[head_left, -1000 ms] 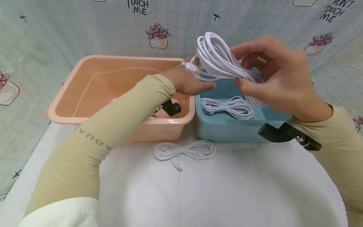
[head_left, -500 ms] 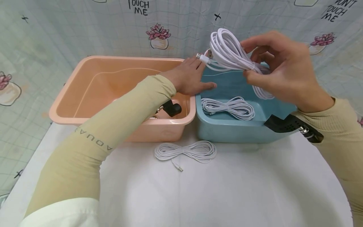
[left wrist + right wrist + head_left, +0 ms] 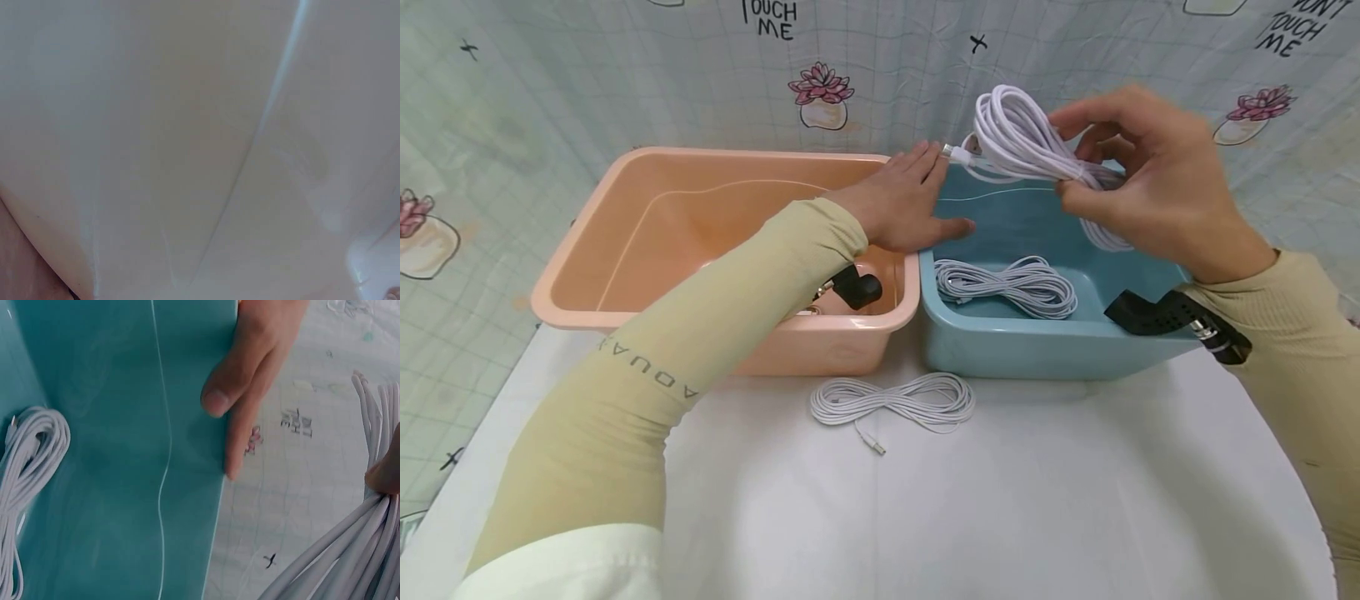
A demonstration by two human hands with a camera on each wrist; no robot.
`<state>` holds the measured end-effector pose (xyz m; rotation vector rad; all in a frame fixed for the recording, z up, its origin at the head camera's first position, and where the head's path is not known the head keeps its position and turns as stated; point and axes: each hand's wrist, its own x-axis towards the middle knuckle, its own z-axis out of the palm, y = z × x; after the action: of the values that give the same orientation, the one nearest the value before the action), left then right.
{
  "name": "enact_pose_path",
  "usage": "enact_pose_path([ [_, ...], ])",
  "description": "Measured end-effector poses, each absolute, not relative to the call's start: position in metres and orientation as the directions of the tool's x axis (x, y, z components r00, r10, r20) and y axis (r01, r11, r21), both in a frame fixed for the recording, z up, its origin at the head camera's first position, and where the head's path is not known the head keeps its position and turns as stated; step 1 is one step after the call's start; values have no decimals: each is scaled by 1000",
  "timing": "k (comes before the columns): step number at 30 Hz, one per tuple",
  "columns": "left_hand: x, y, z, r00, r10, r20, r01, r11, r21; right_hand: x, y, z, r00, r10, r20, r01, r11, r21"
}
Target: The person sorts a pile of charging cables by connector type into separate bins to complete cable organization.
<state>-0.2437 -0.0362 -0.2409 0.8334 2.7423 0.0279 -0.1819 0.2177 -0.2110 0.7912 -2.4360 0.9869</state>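
In the head view my right hand (image 3: 1165, 183) pinches a coiled white USB cable (image 3: 1018, 137) between thumb and fingers. It holds the coil raised over the far side of the blue tub (image 3: 1037, 354), one plug sticking out to the left. My left hand (image 3: 904, 200) lies flat with straight fingers across the adjoining rims of the peach tub (image 3: 722, 153) and the blue tub. Inside the blue tub lies another bundled white cable (image 3: 1011, 285). A third white cable bundle (image 3: 891, 400), its plug loose, rests on the white tabletop. The right wrist view shows the held cable (image 3: 350, 562) up close.
Side by side, the two tubs stand at the back of the white-covered table (image 3: 1000, 500). Behind them hangs a printed curtain (image 3: 700, 67). Small items (image 3: 808, 310) show in the peach tub, mostly behind the left arm. A pale surface fills the left wrist view.
My right hand has shifted right and slightly up with the cable, uncovering more of the blue tub's inside. The left hand and the other two cables have stayed put.
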Motion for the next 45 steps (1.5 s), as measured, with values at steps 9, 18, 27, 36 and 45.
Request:
enact_pose_path([
  [9, -243, -37, -241, -794, 559, -240, 553, 827, 98, -192, 226, -214, -792, -331, 513, -585, 652, -482],
  [18, -245, -35, -242, -798, 547, -251, 543, 835, 94, -202, 231, -218, -802, -329, 498, -556, 713, -426],
  [27, -245, -35, -243, -798, 547, -253, 542, 835, 97, -212, 237, -222, -833, -306, 461, -504, 765, -402],
  [36, -245, -35, -242, -796, 548, -257, 545, 834, 92, -220, 243, -229, -842, -322, 433, -491, 790, -367],
  [45, -246, -34, -243, -795, 543, -270, 545, 835, 77, -228, 248, -236, -871, -317, 375, -455, 807, -376],
])
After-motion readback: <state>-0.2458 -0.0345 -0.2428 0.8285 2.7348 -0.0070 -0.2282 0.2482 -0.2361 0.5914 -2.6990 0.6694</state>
